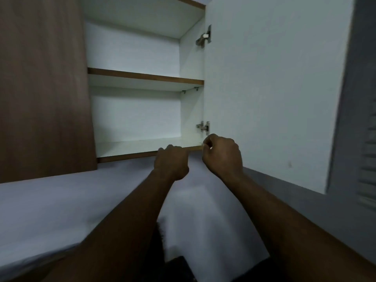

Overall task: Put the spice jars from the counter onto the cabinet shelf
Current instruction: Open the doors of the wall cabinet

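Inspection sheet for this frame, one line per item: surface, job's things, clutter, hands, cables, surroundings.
Surface: lower shelf, white with a brown front edge, bare where visible; the counter is out of view.
Job's things: spice jars, nothing seen.
Clutter: nothing seen.
Hands: left hand at the lower shelf's front edge, fingers curled away from the camera; right hand beside it below the lower hinge, fingers curled; no jar is visible in either.
Cables: nothing seen.
Surroundings: white cabinet door swung open on the right; upper shelf bare; brown panel on the left.
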{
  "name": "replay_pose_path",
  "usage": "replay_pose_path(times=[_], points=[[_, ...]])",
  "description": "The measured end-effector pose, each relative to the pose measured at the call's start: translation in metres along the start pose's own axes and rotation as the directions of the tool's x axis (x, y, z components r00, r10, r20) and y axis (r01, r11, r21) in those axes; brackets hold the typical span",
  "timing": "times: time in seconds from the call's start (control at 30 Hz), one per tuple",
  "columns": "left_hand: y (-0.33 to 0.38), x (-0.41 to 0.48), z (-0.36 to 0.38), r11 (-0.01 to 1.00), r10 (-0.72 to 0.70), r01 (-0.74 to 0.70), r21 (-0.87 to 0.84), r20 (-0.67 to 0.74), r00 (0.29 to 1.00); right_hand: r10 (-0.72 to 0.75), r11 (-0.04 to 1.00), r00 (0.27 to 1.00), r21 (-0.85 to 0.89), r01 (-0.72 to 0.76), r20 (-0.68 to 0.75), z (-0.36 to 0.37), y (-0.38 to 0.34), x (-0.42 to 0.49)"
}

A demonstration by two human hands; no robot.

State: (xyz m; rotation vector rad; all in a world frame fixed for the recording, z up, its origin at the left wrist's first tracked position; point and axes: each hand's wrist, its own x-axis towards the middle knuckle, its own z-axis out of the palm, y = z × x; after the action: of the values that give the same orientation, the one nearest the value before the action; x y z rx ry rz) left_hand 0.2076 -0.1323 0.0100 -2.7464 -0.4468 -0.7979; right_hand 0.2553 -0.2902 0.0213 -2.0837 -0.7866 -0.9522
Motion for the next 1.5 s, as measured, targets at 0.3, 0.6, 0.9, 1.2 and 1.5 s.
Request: replay_pose_path(times=[0.3,0.6,0.9,1.2,1.5], points=[[-0.138,-0.023,-0.019,0.862,-0.165,0.085,0.5,0.118,0.979,-0.17,0.932,0.916,0.363,0.029,0.364,0.126,-0.09,0.013],[-0.2,-0.041,-0.03,0.596,-0.172,-0.076,0.799,0.22,0.96,-0.351,0.761,0.784,0.644,-0.078,0.511,0.229,-0.168,-0.001],[-0.204,-0.089,-0.056,0.696,0.112,-0.164,0.699,0.12,0.986,-0.35,0.567,0.761,0.77,-0.293,0.547,0.23,-0.197,-0.049],[-0.202,-0.18,-0.122,0.729,0.374,-0.255,0.635,-0.058,0.925,-0.398,0.226,0.769,0.866,-0.446,0.5,0.147,-0.216,-0.107],[-0.201,-0.3,-0.181,0.78,0.362,-0.185,0.598,-0.19,0.912,-0.407,0.091,0.747,0.837,-0.539,0.526,0.072,-0.284,-0.181]])
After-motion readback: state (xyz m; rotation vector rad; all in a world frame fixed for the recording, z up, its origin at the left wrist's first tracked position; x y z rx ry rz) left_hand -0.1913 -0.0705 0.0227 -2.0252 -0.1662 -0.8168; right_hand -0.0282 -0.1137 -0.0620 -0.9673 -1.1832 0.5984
